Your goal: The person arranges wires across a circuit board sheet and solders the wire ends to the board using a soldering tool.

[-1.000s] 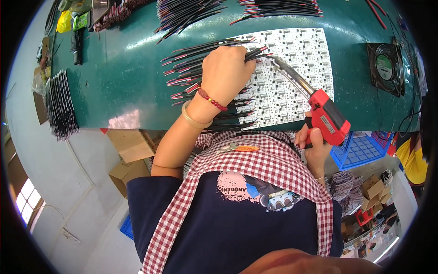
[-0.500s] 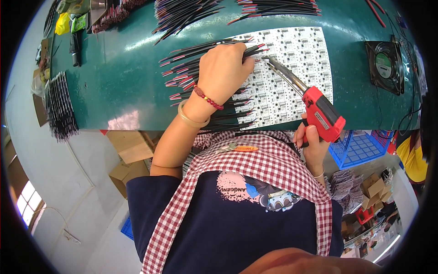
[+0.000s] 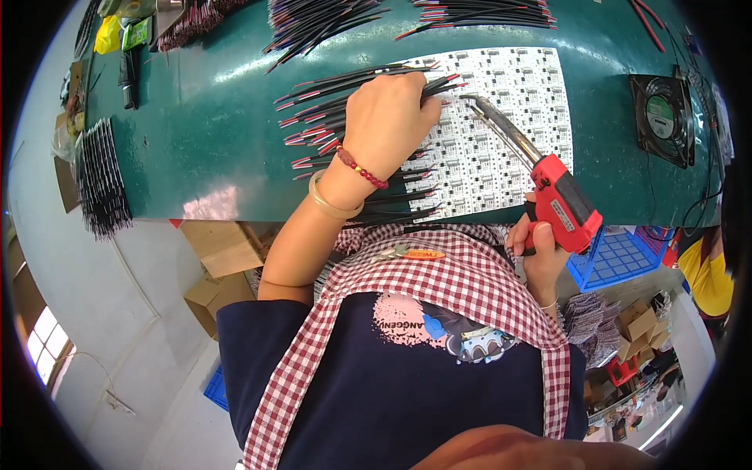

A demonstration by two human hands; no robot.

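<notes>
My left hand is closed on a black cable whose stripped, coloured ends reach over a white sheet of printed circuit boards. More black cables with red and white wire ends lie in a row under and beside that hand, overlapping the sheet's left part. In my right hand is a red and black soldering gun, gripped by its handle. Its long metal nozzle slants up and left above the boards, with the tip a little right of the cable ends and apart from them.
Bundles of cables lie along the green table's far side, and another bundle hangs over its left edge. A black fan stands at the right. Below are a blue crate and cardboard boxes.
The soldering gun has moved slightly to the right, its tip drawing away from the cable ends. My left hand stays almost where it was, still gripping the cable.
</notes>
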